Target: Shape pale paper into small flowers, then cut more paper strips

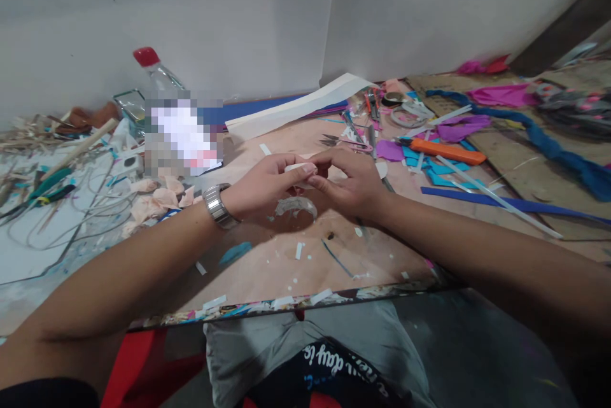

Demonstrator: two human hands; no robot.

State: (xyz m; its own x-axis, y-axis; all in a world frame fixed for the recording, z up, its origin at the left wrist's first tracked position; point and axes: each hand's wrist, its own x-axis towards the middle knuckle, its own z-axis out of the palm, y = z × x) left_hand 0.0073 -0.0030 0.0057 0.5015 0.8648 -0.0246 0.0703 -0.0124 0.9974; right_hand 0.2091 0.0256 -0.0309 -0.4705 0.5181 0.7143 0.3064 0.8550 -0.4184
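My left hand (267, 188) and my right hand (351, 182) meet above the middle of the board, fingers pinched together on a small white strip of paper (296, 168). A metal watch (217, 205) sits on my left wrist. Just under the hands hangs or lies a roll of clear tape (296, 207); which hand holds it I cannot tell. Small white paper scraps (298, 250) lie on the board below the hands.
A red-capped plastic bottle (160, 96) stands at the back left, beside wires and pliers (50, 185). An orange cutter (449, 152), scissors (341, 139), blue and purple paper scraps (443, 175) and long white sheets (296, 109) lie right and behind. The board's front edge (286, 300) runs above my lap.
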